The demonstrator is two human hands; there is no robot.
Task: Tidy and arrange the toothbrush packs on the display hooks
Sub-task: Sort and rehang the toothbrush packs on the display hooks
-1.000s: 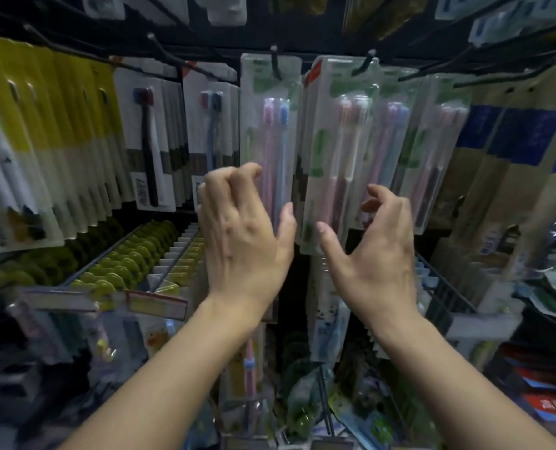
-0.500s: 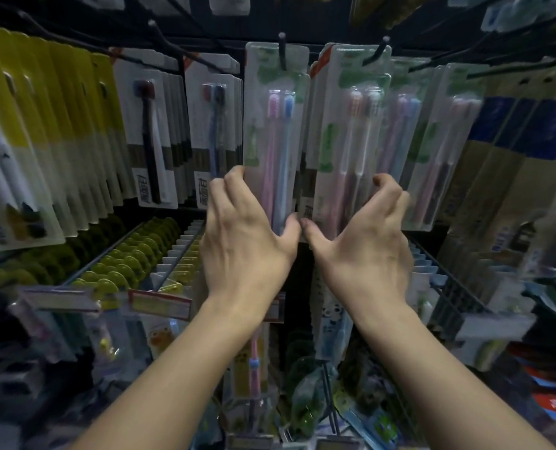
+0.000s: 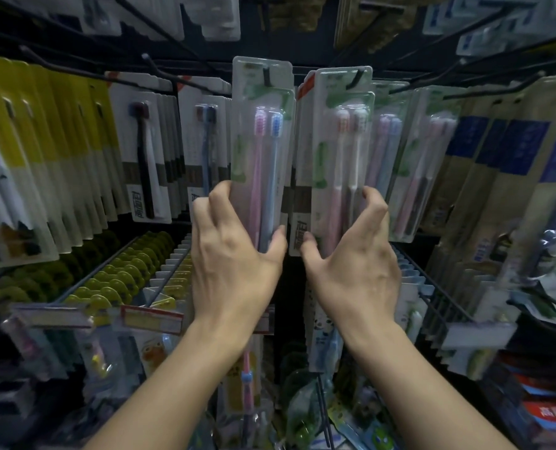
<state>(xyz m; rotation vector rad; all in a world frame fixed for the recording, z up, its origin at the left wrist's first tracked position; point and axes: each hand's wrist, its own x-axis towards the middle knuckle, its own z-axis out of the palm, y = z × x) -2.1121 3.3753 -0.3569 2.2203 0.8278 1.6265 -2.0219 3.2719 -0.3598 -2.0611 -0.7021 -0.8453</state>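
Mid-task, by the look of it. Left hand (image 3: 234, 258) gripped the lower end of the pink-and-blue toothbrush pack (image 3: 262, 151) in the centre of the frame, fingers curled round its left edge, thumb on the front near the bottom right. Right hand (image 3: 351, 267) held the bottom of the neighbouring pink-and-white pack (image 3: 338, 157), thumb at its lower left, fingers hooked round the right edge. Both packs hung on their own black hooks (image 3: 266, 74), top centre, fronts facing out and close to upright; these two front packs looked squared up or nearly so.

Just right of centre, two more packs (image 3: 400, 151) hung slanted and fanned behind one another, so that row likely needed straightening. White packs (image 3: 146, 151) left of centre and yellow packs (image 3: 42, 141) at far left sat in even rows, apparently fine. Blue packs (image 3: 504, 151) at right were too blurred to judge. Lower hooks, bottom of frame, looked cluttered; whether they count in the task could not be told.
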